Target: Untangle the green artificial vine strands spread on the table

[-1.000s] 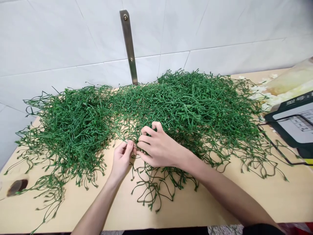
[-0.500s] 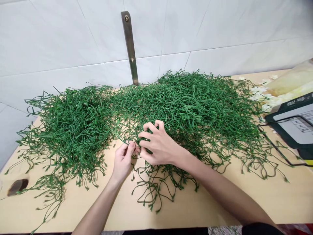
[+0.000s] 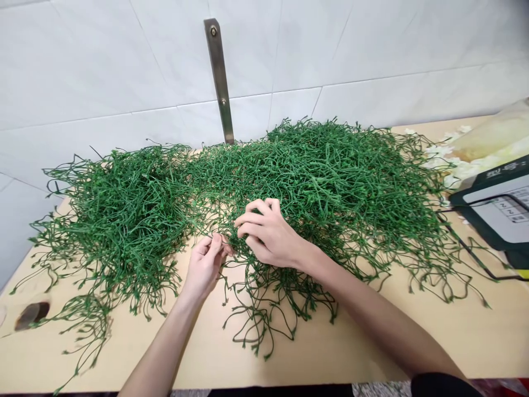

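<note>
A wide heap of green artificial vine strands (image 3: 322, 171) covers the back of the light wooden table (image 3: 347, 347). Both my hands work at its front edge, close together. My left hand (image 3: 205, 266) pinches a thin green strand (image 3: 221, 238) between thumb and fingertips. My right hand (image 3: 270, 234) lies on the heap just to the right, fingers curled round some strands. Below my hands a loose tuft of strands (image 3: 264, 309) trails toward the table's front edge.
A metal bracket (image 3: 220, 82) is screwed to the white tiled wall behind the heap. At the right stand a dark device with a label (image 3: 496, 212), a black cable (image 3: 471, 251) and a clear bag with white scraps (image 3: 483, 143). A dark knot (image 3: 31, 314) marks the table's left end.
My right hand has shifted slightly up and back onto the heap. My left hand has stayed in place, still pinching a strand.
</note>
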Tool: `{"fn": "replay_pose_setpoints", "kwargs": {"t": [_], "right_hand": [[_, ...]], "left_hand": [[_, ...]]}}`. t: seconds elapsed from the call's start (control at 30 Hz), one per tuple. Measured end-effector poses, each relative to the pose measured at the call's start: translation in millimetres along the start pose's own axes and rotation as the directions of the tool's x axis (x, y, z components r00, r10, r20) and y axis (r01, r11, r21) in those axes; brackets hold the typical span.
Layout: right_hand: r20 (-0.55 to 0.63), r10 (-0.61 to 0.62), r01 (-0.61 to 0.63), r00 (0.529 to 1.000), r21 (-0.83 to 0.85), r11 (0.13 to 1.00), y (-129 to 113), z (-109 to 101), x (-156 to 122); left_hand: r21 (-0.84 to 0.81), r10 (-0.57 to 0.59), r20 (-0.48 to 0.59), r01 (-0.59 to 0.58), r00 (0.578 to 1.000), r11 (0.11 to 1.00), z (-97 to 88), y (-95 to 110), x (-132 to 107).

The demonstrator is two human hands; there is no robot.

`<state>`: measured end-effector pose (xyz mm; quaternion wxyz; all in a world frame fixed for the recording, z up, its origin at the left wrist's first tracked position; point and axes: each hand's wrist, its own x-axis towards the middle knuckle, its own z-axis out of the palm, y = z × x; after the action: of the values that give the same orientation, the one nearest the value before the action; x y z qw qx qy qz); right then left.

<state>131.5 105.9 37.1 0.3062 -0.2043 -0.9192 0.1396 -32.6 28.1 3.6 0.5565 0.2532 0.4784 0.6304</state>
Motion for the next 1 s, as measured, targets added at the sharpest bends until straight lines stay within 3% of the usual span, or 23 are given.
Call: {"fn": "replay_pose_setpoints", "kwargs": {"t": [0.07, 0.13, 0.3, 0.4, 0.6, 0.77, 0.87, 1.0], "right_hand": [[-0.066, 0.026, -0.027, 0.997, -0.013, 1.0, -4, -2, 0], [-0.061, -0.005, 0.001, 0.998, -0.056, 0.998, -9, -1, 0], [0.141, -0.045, 0.071, 0.989, -0.187, 0.98, -13, 4, 3], [0.172, -0.049, 0.076, 0.984, -0.154, 0.985, -10, 5, 3], [0.112, -0.051, 0.069, 0.992, -0.159, 0.985, -11, 6, 2], [-0.033, -0.059, 0.051, 0.998, -0.202, 0.978, -14, 13, 1], [-0.091, -0.08, 0.058, 0.993, -0.22, 0.974, -13, 19, -1], [-0.07, -0.109, 0.089, 0.992, -0.244, 0.966, -10, 22, -2]], "left_hand": [[0.015, 0.026, -0.025, -0.025, 0.999, 1.0, 0.7, 1, 1], [0.018, 0.03, -0.038, -0.029, 0.999, 0.999, 2.1, 1, 1], [0.05, 0.02, -0.054, -0.017, 0.998, 0.999, 4.3, 1, -2], [0.073, 0.033, -0.04, -0.03, 0.999, 0.997, 3.6, 0, -3], [0.126, 0.055, 0.008, -0.056, 0.998, 0.99, 1.8, -3, -5], [0.132, 0.061, 0.071, -0.07, 0.996, 0.989, 0.0, -9, -7], [0.083, 0.019, 0.068, -0.024, 0.997, 0.996, 1.0, -9, -8], [-0.015, -0.049, 0.043, 0.05, 0.998, 0.999, 4.0, -5, -8]]}}
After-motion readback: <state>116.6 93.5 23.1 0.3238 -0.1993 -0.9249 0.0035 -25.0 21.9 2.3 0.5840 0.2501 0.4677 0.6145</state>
